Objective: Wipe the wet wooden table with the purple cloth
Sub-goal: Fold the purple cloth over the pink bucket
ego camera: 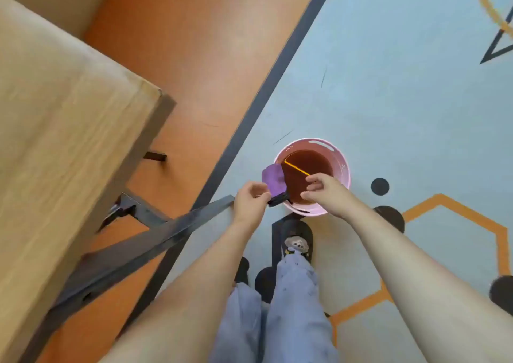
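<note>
Head view, looking straight down: the wooden table (63,118) fills the left of the frame, its near corner jutting toward centre, with a dark metal frame bar (155,240) running out from beneath it to lower centre. Right of that corner the orange floor strip (200,57) lies open, bounded by a dark diagonal line, and beyond it a wide stretch of pale blue floor (388,85) reaches the upper right.

Just below centre sits a pink bucket (337,154) on the blue floor, with dark reddish liquid inside. The purple cloth (273,178) hangs at the bucket's left rim, over the edge. The left hand (251,200) is pinched closed on the cloth's lower end, where something dark shows at the fingertips; what it is I cannot tell. The right hand (323,192) hovers over the bucket's near rim, fingers curled and apart, gripping nothing.

Below the bucket, a dark shoe (297,240) and blue-grey trouser legs (277,307) stand close to its near edge.
</note>
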The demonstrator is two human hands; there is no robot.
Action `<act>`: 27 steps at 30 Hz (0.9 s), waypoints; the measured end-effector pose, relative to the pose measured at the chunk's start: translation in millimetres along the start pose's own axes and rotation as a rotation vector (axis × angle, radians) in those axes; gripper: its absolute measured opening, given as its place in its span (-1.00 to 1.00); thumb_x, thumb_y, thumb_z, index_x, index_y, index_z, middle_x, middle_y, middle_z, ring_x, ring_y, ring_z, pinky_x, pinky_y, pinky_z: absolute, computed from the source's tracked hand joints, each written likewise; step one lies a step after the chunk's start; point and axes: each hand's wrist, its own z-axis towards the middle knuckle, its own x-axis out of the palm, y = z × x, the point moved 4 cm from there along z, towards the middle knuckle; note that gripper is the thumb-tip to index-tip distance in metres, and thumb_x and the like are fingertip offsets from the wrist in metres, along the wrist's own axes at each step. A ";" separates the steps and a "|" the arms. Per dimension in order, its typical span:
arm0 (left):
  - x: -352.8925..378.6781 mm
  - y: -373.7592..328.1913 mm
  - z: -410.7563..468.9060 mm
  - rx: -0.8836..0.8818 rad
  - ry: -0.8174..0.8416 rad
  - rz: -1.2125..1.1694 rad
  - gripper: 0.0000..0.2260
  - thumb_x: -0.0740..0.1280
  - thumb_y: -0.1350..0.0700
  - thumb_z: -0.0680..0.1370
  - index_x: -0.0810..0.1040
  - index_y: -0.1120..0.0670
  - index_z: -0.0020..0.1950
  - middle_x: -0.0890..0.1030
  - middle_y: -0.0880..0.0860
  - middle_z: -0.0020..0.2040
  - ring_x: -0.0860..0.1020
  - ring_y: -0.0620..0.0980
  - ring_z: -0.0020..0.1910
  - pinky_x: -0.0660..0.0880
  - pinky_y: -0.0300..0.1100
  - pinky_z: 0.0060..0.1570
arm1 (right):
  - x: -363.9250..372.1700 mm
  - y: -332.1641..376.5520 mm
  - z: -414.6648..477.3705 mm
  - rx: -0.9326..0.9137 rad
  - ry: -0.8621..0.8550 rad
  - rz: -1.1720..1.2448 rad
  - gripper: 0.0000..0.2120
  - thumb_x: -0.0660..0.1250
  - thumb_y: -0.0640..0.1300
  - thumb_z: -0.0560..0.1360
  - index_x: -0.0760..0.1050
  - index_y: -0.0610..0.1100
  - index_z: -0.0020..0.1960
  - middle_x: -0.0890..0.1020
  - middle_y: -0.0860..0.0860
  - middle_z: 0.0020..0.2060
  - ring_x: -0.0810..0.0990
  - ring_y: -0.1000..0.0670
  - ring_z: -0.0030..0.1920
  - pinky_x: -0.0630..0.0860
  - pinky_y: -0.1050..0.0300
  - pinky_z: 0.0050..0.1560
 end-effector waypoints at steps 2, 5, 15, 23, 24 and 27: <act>13.5 21.8 21.5 -0.057 -0.015 -0.044 -0.89 0.33 0.25 0.54 0.51 0.14 0.06 0.59 0.12 0.05 0.54 0.04 0.02 0.44 -0.21 -0.08 | 12.5 -17.3 32.5 0.031 -0.024 0.088 -0.52 0.41 -0.11 0.46 0.38 -0.12 0.34 0.53 -0.03 0.09 0.52 -0.05 0.11 0.41 0.13 0.13; 34.8 59.4 58.9 -0.135 0.037 -0.011 -0.82 0.35 0.18 0.54 0.47 0.12 0.13 0.56 0.12 0.16 0.52 0.03 0.07 0.46 -0.15 0.03 | 33.5 -40.9 81.2 0.051 -0.032 0.196 -0.47 0.40 -0.09 0.47 0.33 -0.13 0.39 0.52 -0.06 0.22 0.49 -0.06 0.20 0.35 0.14 0.18; 54.1 106.6 126.1 -0.459 0.126 -0.607 -0.76 0.27 0.19 0.53 0.48 0.21 0.18 0.62 0.14 -0.01 0.61 0.05 -0.12 0.55 -0.17 -0.10 | 87.1 -62.1 152.8 0.022 0.056 0.504 -0.65 0.30 -0.12 0.54 0.45 -0.12 0.31 0.58 -0.06 0.15 0.57 -0.04 0.06 0.50 0.17 -0.07; 28.1 74.1 91.4 -0.327 0.038 -0.671 -0.91 0.28 0.31 0.55 0.52 0.20 0.03 0.61 0.11 -0.05 0.61 0.04 -0.07 0.56 -0.15 -0.05 | 57.4 -48.9 108.5 -0.023 -0.081 0.675 -0.70 0.37 -0.25 0.47 0.54 -0.16 0.20 0.65 -0.07 0.01 0.62 -0.06 0.03 0.55 0.14 -0.05; 27.6 66.0 81.7 -0.307 0.046 -0.652 -0.92 0.26 0.30 0.56 0.51 0.16 -0.02 0.61 0.09 -0.06 0.61 0.03 -0.07 0.55 -0.16 -0.04 | 51.2 -43.8 95.3 -0.036 -0.107 0.695 -0.70 0.36 -0.28 0.47 0.53 -0.17 0.20 0.65 -0.07 -0.04 0.63 -0.04 -0.02 0.55 0.16 -0.07; 25.9 41.8 48.8 -0.221 0.068 -0.532 -0.88 0.22 0.28 0.58 0.45 0.10 -0.11 0.59 0.12 -0.03 0.58 0.05 -0.09 0.51 -0.15 -0.01 | 30.4 -30.1 47.4 -0.062 -0.204 0.685 -0.68 0.37 -0.29 0.46 0.46 -0.10 0.18 0.61 -0.04 -0.17 0.61 -0.02 -0.12 0.54 0.13 -0.02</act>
